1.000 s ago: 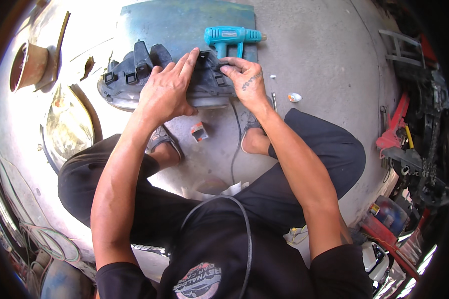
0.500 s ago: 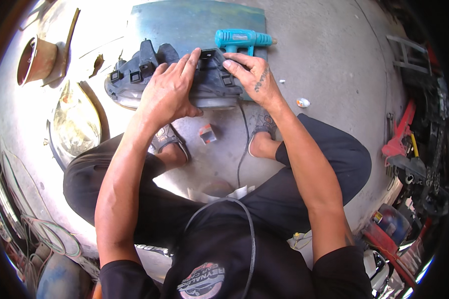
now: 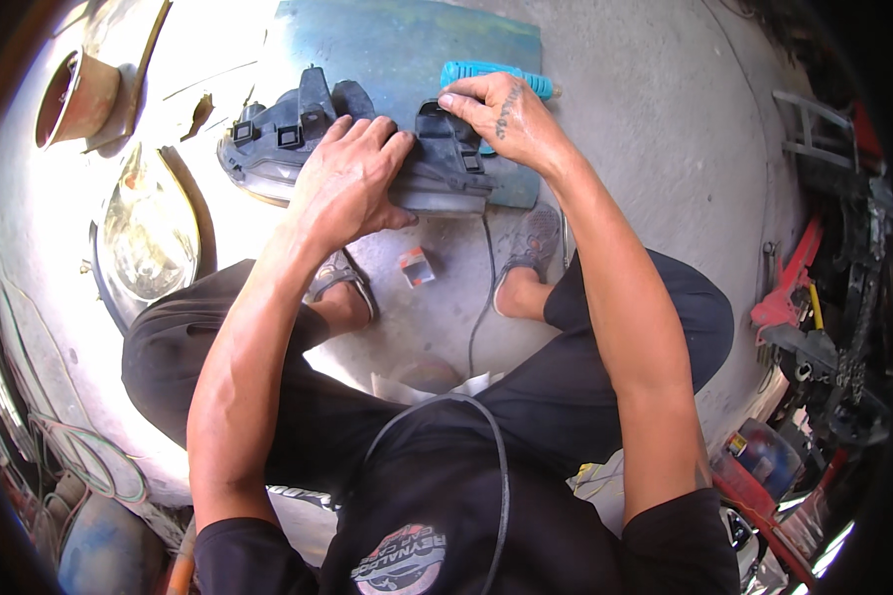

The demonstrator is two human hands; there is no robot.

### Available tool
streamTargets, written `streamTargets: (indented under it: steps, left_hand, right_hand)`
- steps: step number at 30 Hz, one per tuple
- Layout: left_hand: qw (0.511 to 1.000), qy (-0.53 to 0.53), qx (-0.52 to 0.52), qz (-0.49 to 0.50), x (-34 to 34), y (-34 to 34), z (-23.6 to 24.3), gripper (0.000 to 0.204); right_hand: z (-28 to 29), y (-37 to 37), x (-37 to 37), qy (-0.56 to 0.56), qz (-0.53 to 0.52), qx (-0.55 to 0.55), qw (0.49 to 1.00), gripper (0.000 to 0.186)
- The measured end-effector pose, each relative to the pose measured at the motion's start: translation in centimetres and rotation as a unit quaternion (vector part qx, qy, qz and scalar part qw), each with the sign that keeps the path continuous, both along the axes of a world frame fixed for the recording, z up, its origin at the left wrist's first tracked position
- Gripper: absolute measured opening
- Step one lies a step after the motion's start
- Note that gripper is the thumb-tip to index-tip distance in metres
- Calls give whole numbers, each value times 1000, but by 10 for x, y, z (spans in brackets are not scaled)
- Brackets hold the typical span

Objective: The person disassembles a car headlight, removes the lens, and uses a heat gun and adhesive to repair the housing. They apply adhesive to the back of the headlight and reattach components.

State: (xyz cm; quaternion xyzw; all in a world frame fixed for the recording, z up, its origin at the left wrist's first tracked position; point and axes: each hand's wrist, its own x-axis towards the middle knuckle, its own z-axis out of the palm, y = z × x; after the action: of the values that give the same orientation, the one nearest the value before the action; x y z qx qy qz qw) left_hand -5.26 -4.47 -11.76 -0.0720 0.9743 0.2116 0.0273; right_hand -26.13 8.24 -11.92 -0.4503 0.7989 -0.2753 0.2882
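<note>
A black plastic lamp housing [image 3: 268, 159] with brackets lies on a teal board [image 3: 397, 40]. My left hand [image 3: 355, 174] grips its middle, fingers over the top and thumb at the front edge. My right hand [image 3: 496, 117] pinches a black tab or piece at the housing's upper right; its exact shape is partly hidden by my fingers. Behind that hand lies a turquoise heat gun [image 3: 464, 74], largely covered by it. A small orange-and-white box [image 3: 417, 266] sits on the floor between my feet, beside a dark cable [image 3: 486, 297].
A clear lamp lens [image 3: 147, 233] lies left of my bent leg. A rusty metal pot [image 3: 79, 104] is at the upper left. Hoses [image 3: 89, 461] lie lower left. Along the right are a red jack-like tool [image 3: 784, 302] and piled dark metal parts [image 3: 848, 387].
My right hand has risen toward the heat gun, covering more of it. My left hand's fingertips have come down and curled more on the housing.
</note>
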Motion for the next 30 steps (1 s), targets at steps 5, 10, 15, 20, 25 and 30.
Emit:
streamTargets:
  steps: [5,10,15,20,25,30]
  left_hand:
    - [1000,-6,-9,-9,-1,1,-1,94]
    - [1000,19,-16,-17,0,8,-10,88]
    - [999,18,-25,-24,1,13,-15,90]
    - [992,102,-71,-28,5,20,-23,77]
    - [989,117,-86,-7,8,24,-26,75]
    - [993,100,-66,-14,3,19,-24,75]
  right_hand:
    - [-14,1,-5,-51,-28,-5,998,39]
    - [-30,12,-10,-154,-67,-1,986,32]
    - [-40,22,2,-266,-146,-5,953,29]
    - [-43,24,1,-303,-156,-19,940,31]
    - [-49,20,0,-302,-188,-20,934,37]
    - [-54,19,-7,-313,-181,-1,932,43]
